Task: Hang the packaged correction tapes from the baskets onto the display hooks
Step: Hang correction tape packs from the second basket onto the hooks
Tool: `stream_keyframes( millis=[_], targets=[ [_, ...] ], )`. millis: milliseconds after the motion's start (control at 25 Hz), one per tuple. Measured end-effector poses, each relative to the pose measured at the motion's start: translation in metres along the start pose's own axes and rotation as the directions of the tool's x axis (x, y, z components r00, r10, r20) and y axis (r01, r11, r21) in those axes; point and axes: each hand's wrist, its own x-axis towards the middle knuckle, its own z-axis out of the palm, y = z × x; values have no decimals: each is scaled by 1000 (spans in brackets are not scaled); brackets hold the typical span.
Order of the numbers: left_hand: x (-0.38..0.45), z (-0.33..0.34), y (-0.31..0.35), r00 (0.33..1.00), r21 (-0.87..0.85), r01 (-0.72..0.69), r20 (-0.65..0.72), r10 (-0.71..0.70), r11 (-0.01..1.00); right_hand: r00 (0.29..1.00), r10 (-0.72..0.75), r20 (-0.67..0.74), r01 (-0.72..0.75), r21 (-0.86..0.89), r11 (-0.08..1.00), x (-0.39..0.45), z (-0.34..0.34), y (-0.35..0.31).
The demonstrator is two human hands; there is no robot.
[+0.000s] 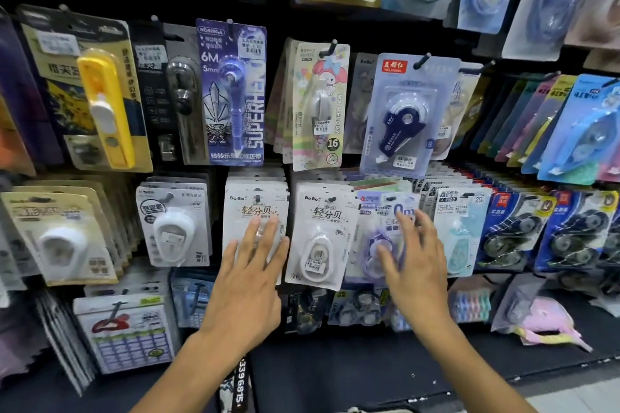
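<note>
the packaged correction tapes hang in tight rows on a dark display wall, each a flat printed card with a clear plastic bubble over the dispenser. in the middle row two white cards (321, 235) with egg-shaped white dispensers hang side by side on short metal hooks (331, 200), stacked many deep behind the front card. the left hand (250, 282) lies flat over the left one of these, fingers spread and empty, palm against the glossy bubble. the right hand (414, 261) is also spread and holds nothing; it hovers in front of a pale purple card (379, 245) just right of the second white card, and whether it touches is unclear, since the fingers are blurred.

further right come a light teal card (461, 231) and dark blue twin packs (513, 231), edges overlapping like shingles. above hang a purple pen-shaped tape (233, 90), a pastel cartoon card (320, 104) and a tilted lilac card with a navy dispenser (407, 117); to the far left, a yellow stick-shaped one (105, 107).

cards sit nearly edge to edge, with only narrow dark gaps between columns. below the row a dark shelf (352, 365) has bare room near the wrists; a pink soft packet (543, 322) lies on it to the right.

the top row is cut off by the frame, the outer columns smear with blur, and the lowest packs are half hidden behind both forearms. small print is unreadable. no basket can be made out.
</note>
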Motion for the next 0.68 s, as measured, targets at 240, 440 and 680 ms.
stream_keyframes(
  millis=[240, 440, 680],
  targets=[
    [3, -5, -9, 997, -64, -81, 2, 81, 995, 953, -195, 234, 254, -258, 932, -15, 13, -15],
    [-14, -24, -43, 938, -143, 295, -144, -315, 945, 828, -500, 254, 559, -293, 776, -45, 42, -61],
    [-30, -37, -85, 960, -165, 245, -99, -263, 955, 830, -518, 206, 557, -272, 785, -51, 54, -123]
  ],
)
